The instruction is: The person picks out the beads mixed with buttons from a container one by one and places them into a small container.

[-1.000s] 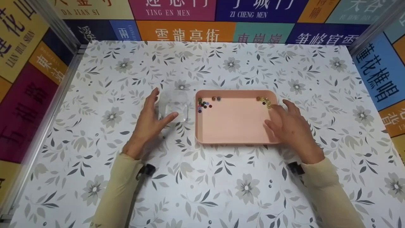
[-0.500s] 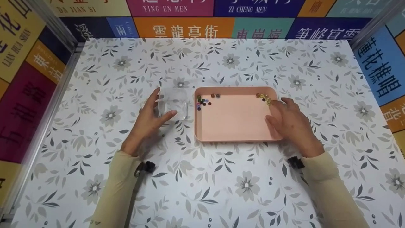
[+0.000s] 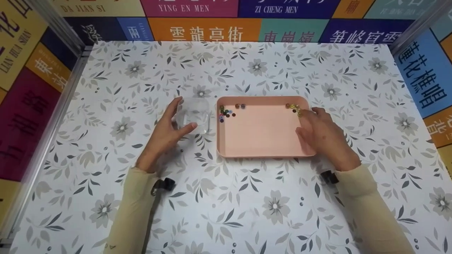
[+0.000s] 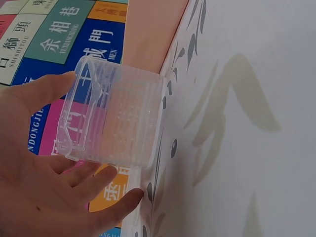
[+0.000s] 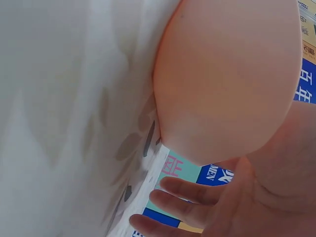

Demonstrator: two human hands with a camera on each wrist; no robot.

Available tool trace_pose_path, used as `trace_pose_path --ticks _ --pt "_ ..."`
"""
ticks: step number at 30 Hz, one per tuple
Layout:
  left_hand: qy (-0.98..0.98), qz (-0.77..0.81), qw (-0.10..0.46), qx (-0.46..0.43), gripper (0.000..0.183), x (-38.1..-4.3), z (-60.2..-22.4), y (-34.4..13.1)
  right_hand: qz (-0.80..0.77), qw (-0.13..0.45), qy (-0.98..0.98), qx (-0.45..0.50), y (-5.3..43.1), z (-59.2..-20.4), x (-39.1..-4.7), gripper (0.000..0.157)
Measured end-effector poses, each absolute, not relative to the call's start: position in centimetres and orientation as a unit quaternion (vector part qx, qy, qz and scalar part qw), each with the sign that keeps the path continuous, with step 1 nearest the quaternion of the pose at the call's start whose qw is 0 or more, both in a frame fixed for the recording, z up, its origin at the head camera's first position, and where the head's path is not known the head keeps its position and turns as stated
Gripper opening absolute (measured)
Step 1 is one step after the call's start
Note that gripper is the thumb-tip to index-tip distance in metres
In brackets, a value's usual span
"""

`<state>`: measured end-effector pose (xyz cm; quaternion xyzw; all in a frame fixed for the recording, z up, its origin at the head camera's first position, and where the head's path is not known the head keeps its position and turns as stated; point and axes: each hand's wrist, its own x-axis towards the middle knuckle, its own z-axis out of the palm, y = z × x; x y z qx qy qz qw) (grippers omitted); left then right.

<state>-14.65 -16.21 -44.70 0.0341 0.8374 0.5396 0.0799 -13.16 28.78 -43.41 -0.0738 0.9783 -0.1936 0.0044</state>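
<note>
A clear plastic box [image 3: 202, 120] stands on the patterned table, left of a shallow pink tray [image 3: 261, 141]. My left hand [image 3: 166, 127] holds the box loosely from its left side. In the left wrist view the thumb [image 4: 52, 89] lies at the box's rim, with the other fingers along the opposite side. My right hand [image 3: 323, 135] is over the tray's right edge, thumb and index finger inside, the rest outside. Its index fingertip is by some yellow beads [image 3: 292, 106] and hides part of them. In the right wrist view the tray wall [image 5: 227, 79] hides the thumb and index tips.
Several mixed-colour beads [image 3: 226, 112] cluster in the tray's far left corner. Two more beads [image 3: 240, 106] lie beside them along the far wall. Panels with lettering [image 3: 206, 31] stand behind the table and at both sides.
The scene has shifted slightly upward in the head view. My right index finger is a little lower over the yellow beads; the left hand has hardly moved around the box.
</note>
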Motion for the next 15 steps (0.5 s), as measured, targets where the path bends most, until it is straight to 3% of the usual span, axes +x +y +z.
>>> trace_pose_path --ticks 7,15 --pt "0.834 0.545 0.085 0.028 0.095 -14.66 -44.44 -15.90 -0.150 0.002 0.982 -0.111 28.81 -43.55 -13.39 0.052" --pt "0.837 0.539 0.096 0.016 0.094 -14.63 -44.09 -15.89 -0.143 0.001 0.986 -0.091 28.59 -43.16 -13.94 0.025"
